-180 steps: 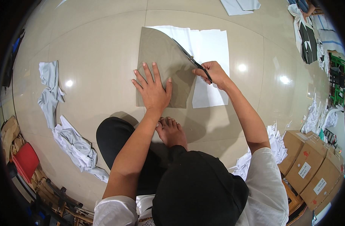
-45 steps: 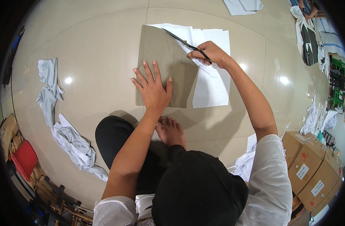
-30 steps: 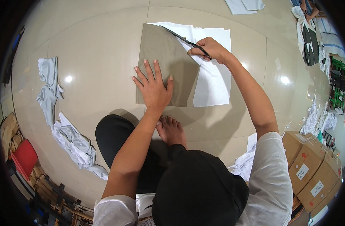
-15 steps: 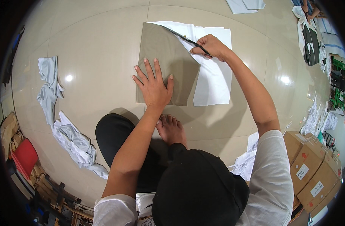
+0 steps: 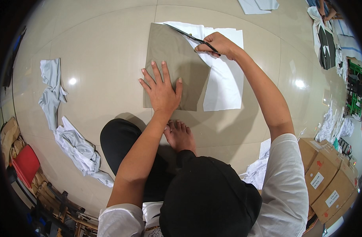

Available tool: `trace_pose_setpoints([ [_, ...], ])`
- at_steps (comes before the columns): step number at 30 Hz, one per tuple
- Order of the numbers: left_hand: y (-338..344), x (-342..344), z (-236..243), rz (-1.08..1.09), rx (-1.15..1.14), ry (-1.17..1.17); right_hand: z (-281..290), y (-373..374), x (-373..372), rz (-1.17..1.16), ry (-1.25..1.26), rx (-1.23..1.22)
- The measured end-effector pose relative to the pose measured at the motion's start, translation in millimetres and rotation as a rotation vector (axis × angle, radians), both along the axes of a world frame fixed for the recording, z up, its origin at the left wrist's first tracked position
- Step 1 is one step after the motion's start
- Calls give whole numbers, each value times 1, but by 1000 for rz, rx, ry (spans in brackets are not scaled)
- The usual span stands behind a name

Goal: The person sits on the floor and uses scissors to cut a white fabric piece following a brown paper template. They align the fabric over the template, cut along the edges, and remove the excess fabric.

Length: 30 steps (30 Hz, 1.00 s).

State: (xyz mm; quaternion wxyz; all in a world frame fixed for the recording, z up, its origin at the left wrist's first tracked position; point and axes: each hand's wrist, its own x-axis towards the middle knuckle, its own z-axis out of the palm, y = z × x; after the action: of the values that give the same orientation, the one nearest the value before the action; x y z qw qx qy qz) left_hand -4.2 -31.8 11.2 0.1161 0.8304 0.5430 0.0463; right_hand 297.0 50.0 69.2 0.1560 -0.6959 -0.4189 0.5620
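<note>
My left hand (image 5: 161,91) lies flat with fingers spread on a taupe pattern-shaped piece (image 5: 177,67), whose right side has a curved edge. Beneath that piece, white fabric (image 5: 228,79) shows along the right and at the top. My right hand (image 5: 219,45) grips the handles of black scissors (image 5: 192,38). Their long blades point up and left along the curve, near the top corner of the taupe piece. The blades look nearly closed, with white cloth beside them.
Crumpled grey-white cloth (image 5: 76,148) lies on the tiled floor (image 5: 106,71) at left. Cardboard boxes (image 5: 327,177) stand at lower right, near white scraps (image 5: 258,170). Folded pale fabric (image 5: 258,6) is at the top. Another person's hand (image 5: 330,15) shows at the upper right, by dark cloth pieces (image 5: 326,47).
My right hand and the scissors have shifted slightly up and left along the curved edge. My left hand stays in place on the taupe piece.
</note>
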Motion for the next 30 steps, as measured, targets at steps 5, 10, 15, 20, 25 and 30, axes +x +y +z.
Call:
trace_pose_setpoints([
  [5, 0, -1, -1, -3, 6, -5, 1, 3, 2, 25, -32, 13],
  [10, 0, 0, 0, -2, 8, -8, 3, 4, 5, 43, -62, 17],
  [15, 0, 0, 2, -5, 6, -7, 2, 7, 9, 63, -94, 21],
  [20, 0, 0, 1, -3, 7, -7, 2, 8, 12, 92, -106, 53],
  [25, 0, -1, 1, -1, 8, -9, 9, 14, 8, 96, -117, 14],
  [30, 1, 0, 3, -6, 12, -13, 8, 20, 6, 124, -129, 11],
])
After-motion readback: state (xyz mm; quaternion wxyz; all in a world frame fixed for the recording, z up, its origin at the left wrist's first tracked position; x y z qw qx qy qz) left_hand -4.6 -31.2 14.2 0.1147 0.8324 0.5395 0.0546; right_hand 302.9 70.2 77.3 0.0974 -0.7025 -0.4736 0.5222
